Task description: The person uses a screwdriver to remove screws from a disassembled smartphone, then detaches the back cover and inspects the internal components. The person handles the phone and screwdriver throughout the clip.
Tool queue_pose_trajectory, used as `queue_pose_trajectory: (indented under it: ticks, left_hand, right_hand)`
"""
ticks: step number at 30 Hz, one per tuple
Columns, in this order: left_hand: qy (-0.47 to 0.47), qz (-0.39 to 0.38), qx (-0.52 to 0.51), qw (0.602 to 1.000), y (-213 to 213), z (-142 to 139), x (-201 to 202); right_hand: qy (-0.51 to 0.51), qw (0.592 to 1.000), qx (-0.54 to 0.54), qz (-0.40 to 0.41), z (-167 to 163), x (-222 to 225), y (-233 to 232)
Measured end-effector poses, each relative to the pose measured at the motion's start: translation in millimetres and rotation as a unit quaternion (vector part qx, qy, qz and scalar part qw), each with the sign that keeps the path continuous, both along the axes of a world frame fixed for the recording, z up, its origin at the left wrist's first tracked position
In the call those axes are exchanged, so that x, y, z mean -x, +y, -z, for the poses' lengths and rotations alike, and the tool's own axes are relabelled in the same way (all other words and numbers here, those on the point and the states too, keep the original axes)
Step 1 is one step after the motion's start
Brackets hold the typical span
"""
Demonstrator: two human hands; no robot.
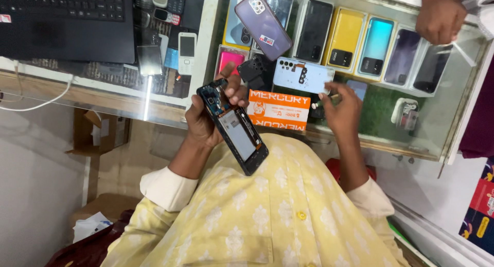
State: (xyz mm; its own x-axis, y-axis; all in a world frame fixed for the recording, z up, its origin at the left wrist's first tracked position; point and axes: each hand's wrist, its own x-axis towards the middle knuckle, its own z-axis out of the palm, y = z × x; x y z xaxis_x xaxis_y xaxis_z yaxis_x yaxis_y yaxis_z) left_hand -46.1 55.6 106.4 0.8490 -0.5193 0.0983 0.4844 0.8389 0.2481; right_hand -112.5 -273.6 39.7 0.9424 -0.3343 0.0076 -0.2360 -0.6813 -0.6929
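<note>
An opened phone point(235, 127), its back removed so that the inner parts are exposed, is gripped in the left hand point(206, 120); the fingers are wrapped round its edge and the phone is held tilted above the person's yellow patterned shirt point(267, 210), just in front of the glass counter point(458, 128). A small thin tool point(329, 98) is pinched in the right hand point(343, 110), with the fingers closed about it — what kind of tool it is cannot be told. The right hand is held over the counter's near edge, beside an orange box point(279, 109). Just beyond, a pale blue phone back point(303, 75) and a dark camera frame piece point(256, 71) are laid on the glass. A purple phone point(263, 25) is laid above them. A black laptop point(67, 25) is seen at the left — another person's hand point(440, 17) is rested on the far right corner.
</note>
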Motion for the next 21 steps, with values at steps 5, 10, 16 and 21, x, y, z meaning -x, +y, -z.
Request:
queue_pose_trajectory:
  ticks: [5,10,16,21]
  left_hand:
    - [0.036,0.059,-0.035,0.997,-1,-10,14]
    - [0.115,0.039,-0.018,0.992,-7,-21,22]
    - [0.136,0.013,0.03,0.99,-16,-26,21]
    - [0.119,-0.017,0.044,0.992,-29,-25,23]
  right_hand:
    - [-0.023,0.985,0.117,-0.125,-10,-35,-14]
    - [0.003,0.972,0.136,-0.192,-11,-43,-22]
    - [-0.007,0.981,0.137,-0.137,0,-24,-21]
    - [-0.012,0.979,0.16,-0.128,6,-16,-21]
